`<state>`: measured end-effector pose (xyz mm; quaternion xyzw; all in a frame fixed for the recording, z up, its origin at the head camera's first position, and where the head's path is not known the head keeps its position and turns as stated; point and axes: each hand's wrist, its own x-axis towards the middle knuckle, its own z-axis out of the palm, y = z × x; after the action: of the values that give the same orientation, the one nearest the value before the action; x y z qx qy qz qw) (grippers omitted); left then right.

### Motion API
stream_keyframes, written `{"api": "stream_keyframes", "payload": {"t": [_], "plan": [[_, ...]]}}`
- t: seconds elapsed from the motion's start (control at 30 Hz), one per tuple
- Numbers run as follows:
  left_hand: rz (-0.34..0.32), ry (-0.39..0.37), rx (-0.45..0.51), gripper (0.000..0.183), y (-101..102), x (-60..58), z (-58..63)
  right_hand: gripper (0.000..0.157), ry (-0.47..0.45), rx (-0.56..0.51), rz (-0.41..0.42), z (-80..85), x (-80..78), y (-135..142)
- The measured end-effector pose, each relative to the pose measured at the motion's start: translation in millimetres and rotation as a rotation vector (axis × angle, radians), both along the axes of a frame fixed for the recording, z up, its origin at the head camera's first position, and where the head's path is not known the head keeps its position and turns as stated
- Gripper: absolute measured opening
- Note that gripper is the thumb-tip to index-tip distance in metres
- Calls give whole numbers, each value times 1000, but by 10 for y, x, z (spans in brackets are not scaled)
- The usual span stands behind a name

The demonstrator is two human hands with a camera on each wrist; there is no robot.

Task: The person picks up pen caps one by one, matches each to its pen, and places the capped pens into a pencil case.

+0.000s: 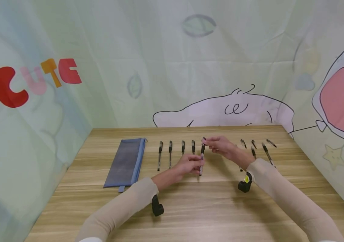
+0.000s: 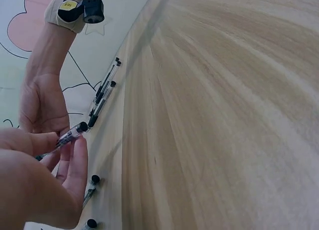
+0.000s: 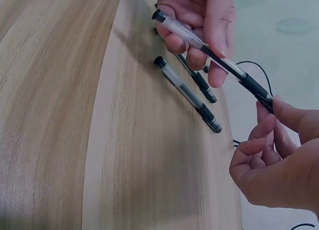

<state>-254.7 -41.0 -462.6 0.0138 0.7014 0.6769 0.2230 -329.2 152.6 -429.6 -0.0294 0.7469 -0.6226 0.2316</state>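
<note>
A clear-barrelled pen with black ends stands nearly upright between my two hands, over the table. Low on its barrel, my left hand holds it between thumb and fingers. Higher up, my right hand pinches the dark top end. In the right wrist view the pen slants across, its dark end at the right hand's fingertips. Left of the hands lie several similar pens in a row, among them one pen at the row's left end. The left hand partly hides some of them.
A blue mesh zip pouch lies flat at the left. To the right are another pen, partly covered pens near the right sleeve, and short dark pieces like pen caps. A printed curtain hangs behind the wooden table.
</note>
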Motion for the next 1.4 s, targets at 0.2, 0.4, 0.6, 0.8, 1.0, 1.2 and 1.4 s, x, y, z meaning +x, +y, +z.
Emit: {"api": "stream_keyframes", "payload": {"t": [0.2,0.4,0.6,0.8,1.0,1.2,1.4], "plan": [[28,-2,-54,28,-15,-14,92,40,0,30,-27,-7,3,-52],[72,2,-96,24,-22,-26,199,36,24,78,-66,51,41,-153],[110,67,-173,20,-20,13,230,35,12,57,-57,72,52,-181],[119,80,-139,23,55,25,225,32,2,38,-48,88,46,-81],[103,59,-54,36,78,14,221,36,27,38,-43,84,43,1],[35,52,-42,36,65,-2,200,35,40,28,-26,59,46,37],[19,23,-41,36,75,-21,187,39,50,32,-24,19,57,92]]}}
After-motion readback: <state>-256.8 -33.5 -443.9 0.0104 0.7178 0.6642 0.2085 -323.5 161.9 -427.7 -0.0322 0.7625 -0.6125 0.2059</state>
